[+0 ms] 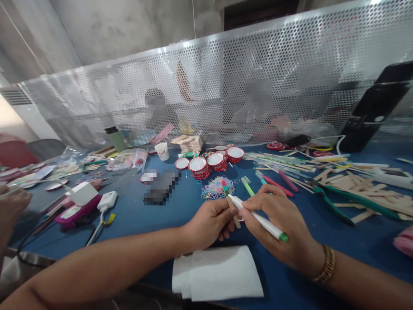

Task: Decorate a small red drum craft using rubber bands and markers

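My left hand (pixel 209 221) is closed around a thin wooden craft stick (pixel 232 211) held over the blue table (pixel 155 215). My right hand (pixel 280 226) grips a white marker with a green end (pixel 258 218), its tip touching the stick near my left fingers. A green marker cap (pixel 225 187) lies just beyond the stick. A folded white paper towel (pixel 217 273) lies below both hands at the table's near edge.
Red-and-white paper cups (pixel 209 162), a pile of coloured rubber bands (pixel 215 188), markers (pixel 274 181), green-handled pliers (pixel 345 202) and loose wooden sticks (pixel 355 181) cover the far table. A pink device (pixel 77 211) and white charger (pixel 107 200) lie left. Two people sit behind a perforated metal screen (pixel 290 77).
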Demonstrator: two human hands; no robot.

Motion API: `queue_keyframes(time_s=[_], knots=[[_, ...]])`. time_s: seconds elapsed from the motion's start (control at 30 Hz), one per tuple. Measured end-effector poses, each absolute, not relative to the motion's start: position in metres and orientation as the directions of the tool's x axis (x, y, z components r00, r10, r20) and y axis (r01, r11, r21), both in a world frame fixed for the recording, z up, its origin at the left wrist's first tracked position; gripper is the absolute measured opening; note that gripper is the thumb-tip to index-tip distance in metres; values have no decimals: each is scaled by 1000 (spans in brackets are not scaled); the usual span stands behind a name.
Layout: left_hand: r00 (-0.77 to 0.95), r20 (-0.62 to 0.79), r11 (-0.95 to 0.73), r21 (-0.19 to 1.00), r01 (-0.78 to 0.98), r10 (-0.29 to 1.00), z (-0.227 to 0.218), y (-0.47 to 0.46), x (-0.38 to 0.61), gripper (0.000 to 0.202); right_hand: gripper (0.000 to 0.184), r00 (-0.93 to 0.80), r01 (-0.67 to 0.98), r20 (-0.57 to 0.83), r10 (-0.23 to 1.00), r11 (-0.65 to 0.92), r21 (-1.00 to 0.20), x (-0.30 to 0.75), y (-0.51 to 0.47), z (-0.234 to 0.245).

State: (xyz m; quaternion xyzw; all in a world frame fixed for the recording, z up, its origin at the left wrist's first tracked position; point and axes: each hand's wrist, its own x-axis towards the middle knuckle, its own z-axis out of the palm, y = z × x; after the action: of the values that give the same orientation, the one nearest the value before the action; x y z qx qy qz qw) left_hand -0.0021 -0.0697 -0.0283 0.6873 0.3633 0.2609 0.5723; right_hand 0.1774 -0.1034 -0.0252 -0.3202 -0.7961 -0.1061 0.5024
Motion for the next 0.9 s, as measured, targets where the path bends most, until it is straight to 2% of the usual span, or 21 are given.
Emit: queue_keyframes(time_s=[0.9], knots=[[598, -47, -77, 981, 180, 800, -27, -70, -1, 41, 11, -285, 626, 867, 408, 764, -153, 177, -104, -25]])
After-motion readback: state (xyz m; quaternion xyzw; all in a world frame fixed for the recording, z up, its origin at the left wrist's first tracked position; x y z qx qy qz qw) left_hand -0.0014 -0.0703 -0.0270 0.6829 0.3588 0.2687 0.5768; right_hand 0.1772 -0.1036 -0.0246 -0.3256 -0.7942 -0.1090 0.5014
